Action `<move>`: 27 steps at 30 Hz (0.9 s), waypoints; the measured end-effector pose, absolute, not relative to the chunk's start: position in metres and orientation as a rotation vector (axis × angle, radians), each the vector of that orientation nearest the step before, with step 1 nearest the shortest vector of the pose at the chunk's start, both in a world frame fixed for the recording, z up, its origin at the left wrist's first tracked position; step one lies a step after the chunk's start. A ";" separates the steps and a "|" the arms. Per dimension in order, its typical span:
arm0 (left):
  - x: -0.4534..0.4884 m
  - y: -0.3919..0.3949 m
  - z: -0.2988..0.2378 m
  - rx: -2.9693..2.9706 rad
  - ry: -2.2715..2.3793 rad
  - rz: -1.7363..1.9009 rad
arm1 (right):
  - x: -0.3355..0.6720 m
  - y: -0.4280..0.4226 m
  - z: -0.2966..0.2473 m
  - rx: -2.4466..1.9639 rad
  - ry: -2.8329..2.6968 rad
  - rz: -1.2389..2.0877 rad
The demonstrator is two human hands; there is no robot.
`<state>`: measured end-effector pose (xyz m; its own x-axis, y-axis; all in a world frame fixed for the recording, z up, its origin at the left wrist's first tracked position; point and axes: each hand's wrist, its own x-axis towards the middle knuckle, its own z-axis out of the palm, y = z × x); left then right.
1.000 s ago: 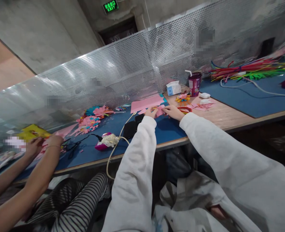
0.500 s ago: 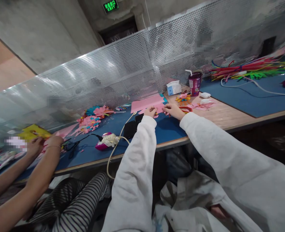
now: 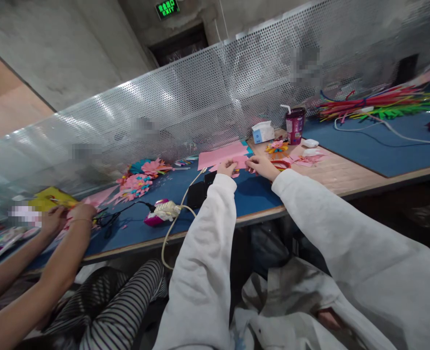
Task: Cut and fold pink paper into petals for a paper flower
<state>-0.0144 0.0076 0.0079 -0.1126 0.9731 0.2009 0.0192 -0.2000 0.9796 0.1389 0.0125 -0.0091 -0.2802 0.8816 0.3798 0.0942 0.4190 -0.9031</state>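
My left hand [image 3: 227,168] is closed in a pinch at the left end of a small pink paper piece [image 3: 241,162]. At the other end, the fingertips of my right hand [image 3: 263,167] are pressed together on the same paper. The fingers partly cover it. Just behind lies a larger pink paper sheet [image 3: 215,154] with a bit of blue paper at its corner. A red looped thing [image 3: 283,165] rests beside my right wrist, partly hidden. Right of the sheet sits a paper flower [image 3: 277,147] in orange, yellow and pink.
Pink and blue paper flowers [image 3: 139,182], a black box [image 3: 196,195] and a power strip [image 3: 166,210] with cables lie to the left. A purple cup [image 3: 295,126], tissue pack [image 3: 263,132] and pipe-cleaner bundle [image 3: 368,104] stand right. Another person's hands [image 3: 80,214] work at far left.
My hands stay almost in the same place, with only slight finger movement at the pink paper. The view has shifted very little.
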 end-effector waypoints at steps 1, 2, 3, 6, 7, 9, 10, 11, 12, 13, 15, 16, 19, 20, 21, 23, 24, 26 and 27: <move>-0.014 0.008 0.008 1.309 1.198 1.442 | 0.139 0.012 -0.008 -0.861 -1.666 0.998; -0.014 0.009 0.008 1.309 1.207 1.439 | 0.139 0.012 -0.008 -0.859 -1.652 1.001; -0.014 0.009 0.008 1.311 1.218 1.433 | 0.139 0.011 -0.007 -0.855 -1.642 1.000; -0.013 0.009 0.008 1.313 1.248 1.432 | 0.139 0.010 -0.006 -0.852 -1.625 1.002; -0.012 0.008 0.008 1.313 1.247 1.439 | 0.139 0.010 -0.005 -0.857 -1.626 1.007; -0.011 0.006 0.010 1.309 1.237 1.453 | 0.139 0.010 -0.004 -0.872 -1.625 1.014; -0.011 0.004 0.010 1.303 1.237 1.455 | 0.139 0.010 -0.004 -0.876 -1.622 1.013; -0.011 0.004 0.011 1.300 1.236 1.453 | 0.139 0.009 -0.004 -0.879 -1.619 1.010; -0.010 0.003 0.011 1.295 1.238 1.453 | 0.139 0.009 -0.003 -0.879 -1.614 1.006; -0.010 0.003 0.011 1.292 1.238 1.452 | 0.139 0.009 -0.003 -0.878 -1.610 1.002; -0.011 0.004 0.011 1.292 1.228 1.446 | 0.139 0.009 -0.003 -0.877 -1.609 1.001; -0.011 0.005 0.010 1.292 1.226 1.441 | 0.139 0.009 -0.002 -0.876 -1.609 1.002; -0.012 0.009 0.007 1.292 1.244 1.421 | 0.139 0.008 -0.002 -0.877 -1.592 1.006; -0.013 0.009 0.007 1.292 1.257 1.416 | 0.139 0.008 -0.002 -0.878 -1.580 1.012; -0.013 0.010 0.007 1.291 1.266 1.409 | 0.139 0.008 -0.002 -0.879 -1.568 1.021; -0.013 0.010 0.006 1.285 1.271 1.402 | 0.138 0.008 -0.002 -0.877 -1.557 1.047; -0.013 0.010 0.007 1.280 1.266 1.405 | 0.138 0.009 -0.002 -0.869 -1.558 1.063; -0.013 0.010 0.007 1.269 1.246 1.416 | 0.137 0.010 -0.003 -0.850 -1.559 1.089; -0.013 0.010 0.007 1.263 1.232 1.424 | 0.137 0.011 -0.004 -0.840 -1.555 1.096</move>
<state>-0.0129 0.0102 0.0074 -0.1323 0.9786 0.1574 0.0154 -0.1568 0.9875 0.1372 0.0106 -0.0037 -0.2446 0.9094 0.3363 -0.0112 0.3442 -0.9388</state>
